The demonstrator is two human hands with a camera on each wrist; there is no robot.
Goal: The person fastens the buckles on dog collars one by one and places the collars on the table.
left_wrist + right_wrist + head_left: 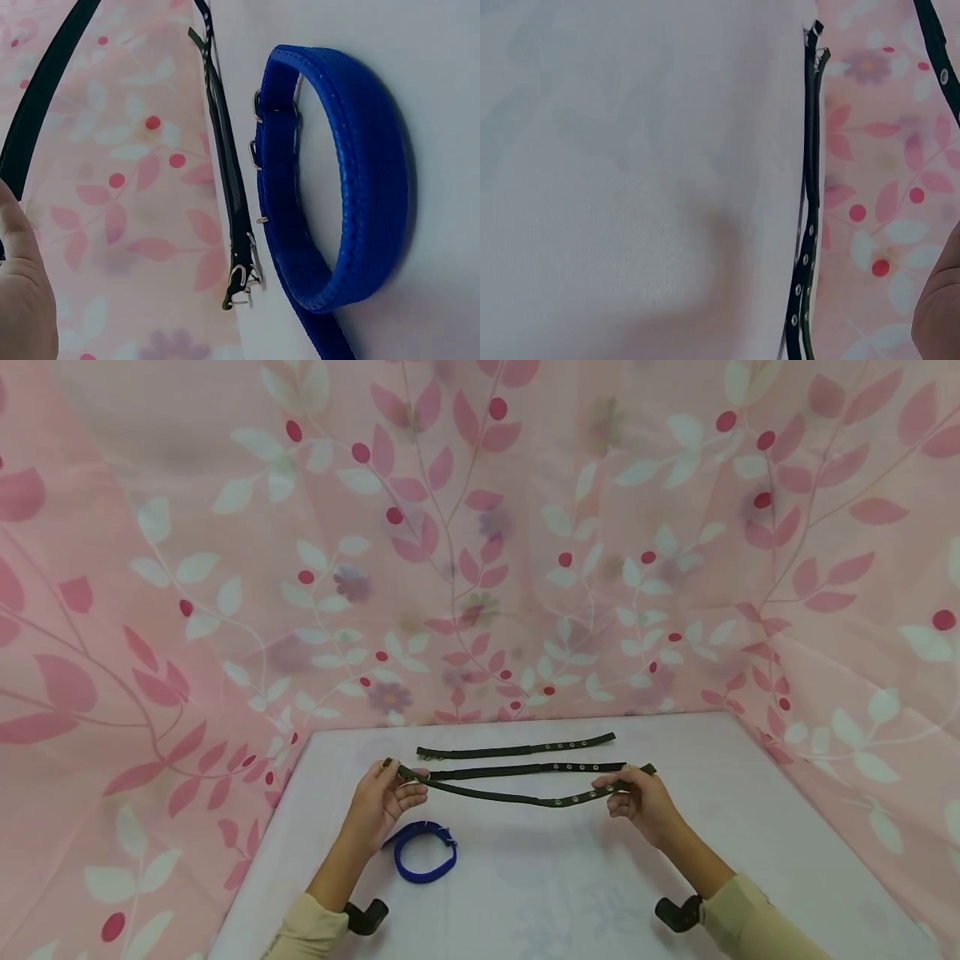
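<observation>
A dark green collar (487, 794) with metal eyelets hangs between both hands above the table, sagging in the middle. My left hand (382, 806) pinches its left end, and the right hand (647, 806) grips the eyelet end. Behind it, a black collar (495, 772) and another dark green collar (495, 752) lie straight, side by side on the cloth. Below the left hand rests a blue collar (425, 877), fastened in a loop. The left wrist view shows this blue collar (375, 187) standing on edge, its metal rings visible. Fingertips are mostly cut off in both wrist views.
White cloth covers the table (570, 877). A pink leaf-patterned curtain (525, 610) encloses the back and both sides. Bent black pieces (367, 917) stick out at both wrists, beside the beige sleeves (311, 931).
</observation>
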